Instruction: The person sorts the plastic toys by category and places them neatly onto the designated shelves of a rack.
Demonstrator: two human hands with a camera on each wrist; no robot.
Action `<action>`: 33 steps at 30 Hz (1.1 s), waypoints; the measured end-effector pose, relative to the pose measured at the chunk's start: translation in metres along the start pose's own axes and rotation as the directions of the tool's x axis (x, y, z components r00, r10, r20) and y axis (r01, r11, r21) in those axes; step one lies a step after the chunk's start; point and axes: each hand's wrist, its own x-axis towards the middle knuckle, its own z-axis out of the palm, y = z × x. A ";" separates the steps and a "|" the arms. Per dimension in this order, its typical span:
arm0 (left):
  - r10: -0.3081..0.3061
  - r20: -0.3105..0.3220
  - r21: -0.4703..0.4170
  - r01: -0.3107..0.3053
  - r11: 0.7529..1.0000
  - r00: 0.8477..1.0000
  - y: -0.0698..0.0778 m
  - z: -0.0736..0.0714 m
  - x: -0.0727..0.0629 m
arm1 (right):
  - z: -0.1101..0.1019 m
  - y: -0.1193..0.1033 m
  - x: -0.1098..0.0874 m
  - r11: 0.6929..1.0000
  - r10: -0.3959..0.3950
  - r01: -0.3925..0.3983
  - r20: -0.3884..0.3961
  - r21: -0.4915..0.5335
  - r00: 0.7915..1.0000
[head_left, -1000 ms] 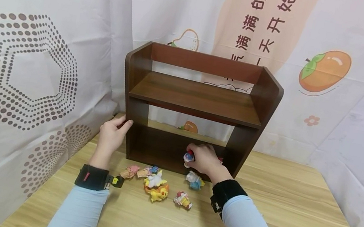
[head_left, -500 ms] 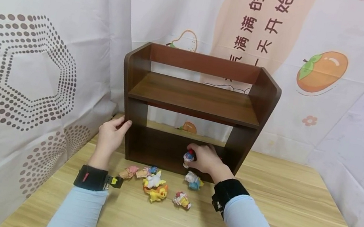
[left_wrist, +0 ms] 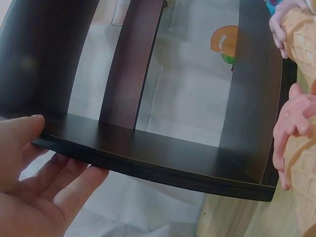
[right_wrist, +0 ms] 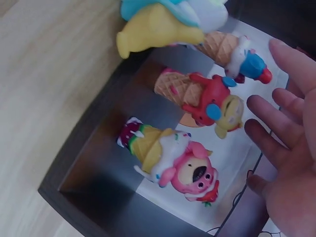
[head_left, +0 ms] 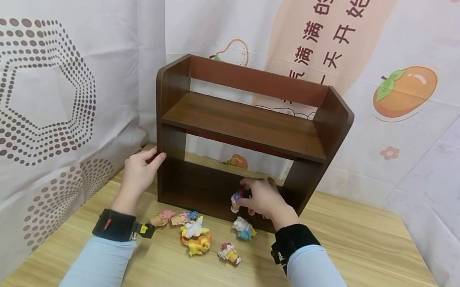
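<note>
My left hand (head_left: 141,169) grips the left side panel of a dark brown two-tier shelf (head_left: 244,138), thumb inside and fingers outside in the left wrist view. Inside the lower tier, my right hand (head_left: 265,199) has its fingers spread beside a cone figurine with a blue top and red tip (right_wrist: 253,65). That figurine stands on the lower board, apart from the fingers. Alongside it stand a cone figurine with a red-hooded head (right_wrist: 207,106) and one with a pink bear head (right_wrist: 192,170). In the head view, the right hand partly hides these two.
Several figurines lie on the wooden table before the shelf: a pink-topped cone (head_left: 162,218), a blue-topped cone (head_left: 184,217), a white-and-yellow one (head_left: 195,228), an orange-yellow one (head_left: 198,245), a red-white-yellow one (head_left: 230,253) and a white-and-blue one (head_left: 244,228). Printed curtains (head_left: 226,1) hang behind.
My right hand has let go of the blue-topped cone figurine and spread its fingers, shifting slightly up and right. The left hand keeps its grip on the shelf's side panel.
</note>
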 end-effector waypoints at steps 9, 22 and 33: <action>0.005 -0.008 -0.006 -0.005 1.000 1.000 -0.001 -0.001 0.000 | -0.008 0.000 0.003 0.999 -0.038 0.035 -0.112 -0.032 0.993; -0.007 -0.004 0.002 0.007 1.000 1.000 -0.003 0.000 0.000 | 0.007 -0.002 0.008 0.996 -0.016 0.007 -0.094 -0.088 0.995; 0.000 -0.016 0.001 0.000 1.000 1.000 -0.002 0.001 0.001 | 0.013 -0.003 0.012 0.996 -0.038 0.030 -0.087 -0.087 0.996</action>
